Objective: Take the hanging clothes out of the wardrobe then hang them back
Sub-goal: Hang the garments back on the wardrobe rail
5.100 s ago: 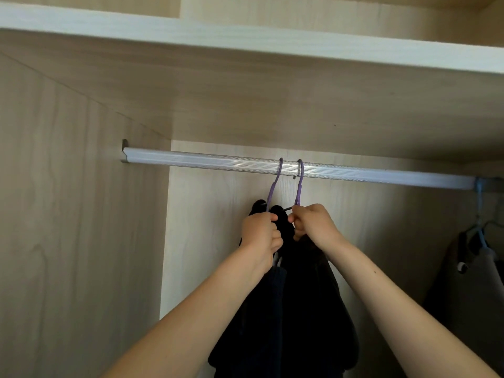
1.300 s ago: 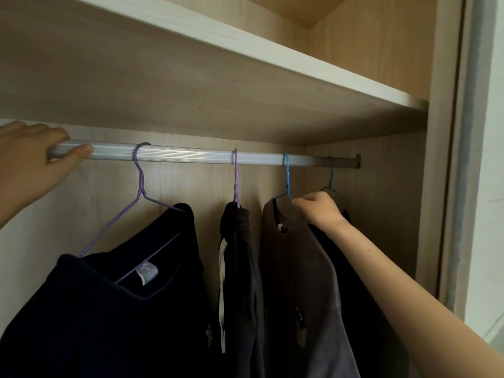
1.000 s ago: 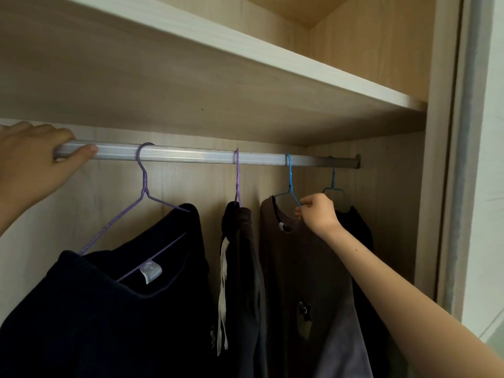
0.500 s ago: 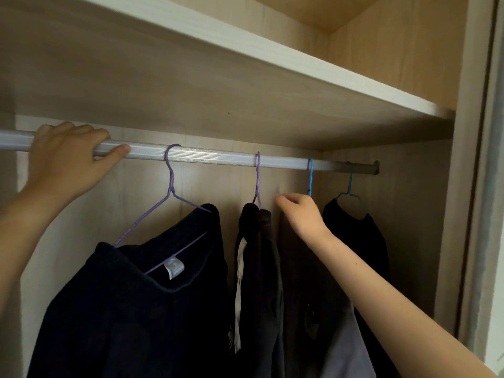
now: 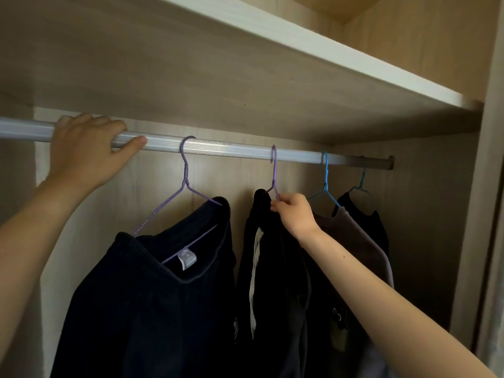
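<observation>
Black garment (image 5: 278, 282) hangs lengthwise straight down from a purple hanger (image 5: 274, 173) hooked on the rail (image 5: 231, 148), second from left. Right hand (image 5: 296, 216), arm raised from lower right, pinches the hanger's wire below its neck with curled fingers (image 5: 278, 204); left hand (image 5: 84, 151) grips the rail further left.

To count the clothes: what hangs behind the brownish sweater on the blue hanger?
A dark garment on its own blue hanger; the brownish sweater hides its left part.
</observation>
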Available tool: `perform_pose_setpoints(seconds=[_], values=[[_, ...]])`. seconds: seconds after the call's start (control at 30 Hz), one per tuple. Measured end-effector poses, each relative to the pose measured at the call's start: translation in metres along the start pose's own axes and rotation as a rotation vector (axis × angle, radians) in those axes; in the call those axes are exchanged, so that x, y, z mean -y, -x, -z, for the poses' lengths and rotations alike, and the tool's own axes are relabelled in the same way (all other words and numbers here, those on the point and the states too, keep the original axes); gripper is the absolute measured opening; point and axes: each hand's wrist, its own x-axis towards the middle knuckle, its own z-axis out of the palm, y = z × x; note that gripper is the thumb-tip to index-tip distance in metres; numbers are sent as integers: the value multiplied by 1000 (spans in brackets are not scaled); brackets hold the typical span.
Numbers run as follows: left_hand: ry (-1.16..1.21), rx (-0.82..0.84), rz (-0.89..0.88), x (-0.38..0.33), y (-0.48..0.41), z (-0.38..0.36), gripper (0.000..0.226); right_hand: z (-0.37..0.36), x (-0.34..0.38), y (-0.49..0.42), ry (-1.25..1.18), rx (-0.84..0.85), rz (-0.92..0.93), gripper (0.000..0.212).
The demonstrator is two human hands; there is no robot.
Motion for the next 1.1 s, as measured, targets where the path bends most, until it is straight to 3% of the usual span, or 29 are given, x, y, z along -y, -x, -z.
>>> perform_pose_setpoints(seconds=[0.23,0.57,0.73,0.83,0.93,1.1], values=[[-12,-37,4,0,0,-1,55,-6,-8,-7,28,-118,-38,29],[-25,46,23,0,0,6,51,1,2,4,99,-93,-41,24],[155,231,132,-4,7,30,46,8,24,41,274,-150,177,23],[345,190,231,-21,31,58,41,7,32,77,361,-184,358,38],[480,108,328,-48,78,100,34,3,30,126,373,-211,560,36],[696,18,491,-114,214,166,24,-16,-20,233,269,-90,676,33]])
